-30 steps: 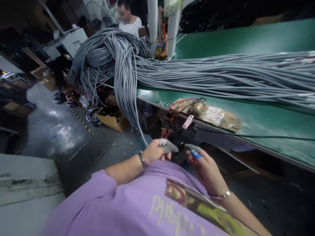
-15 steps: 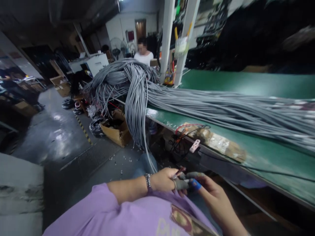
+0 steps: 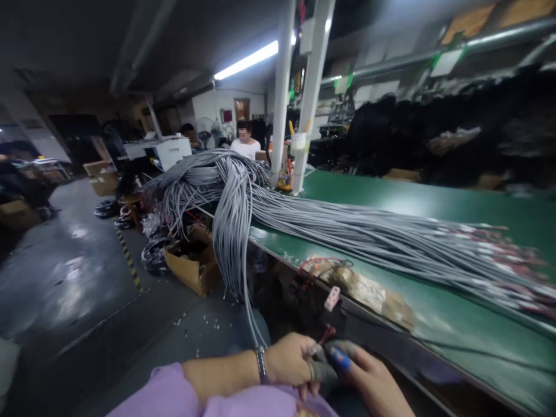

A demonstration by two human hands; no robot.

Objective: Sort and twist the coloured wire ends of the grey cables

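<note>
Low in the head view, my left hand [image 3: 295,360] is closed round the end of a grey cable [image 3: 251,315]. Thin reddish wires [image 3: 328,334] stick up past its fingers, which wear grey finger covers. My right hand [image 3: 369,370] meets it from the right, thumb and fingers pinched together, with blue tape round the thumb. What lies between those fingertips is hidden. Up from my left wrist, the cable runs into a thick hanging bundle of grey cables [image 3: 232,231] draped over the bench edge.
More grey cables [image 3: 347,231] stretch along the green bench [image 3: 369,188], reddish wire ends to the right. A pinkish-white power strip [image 3: 332,299] and taped cardboard [image 3: 377,295] are at its near edge. A carton [image 3: 191,263] stands on the floor. A person [image 3: 245,142] sits beyond.
The camera has tilted up, so bench, cables and hands sit lower in the picture. My hands remain together at the cable end, with the fingers slightly shifted.
</note>
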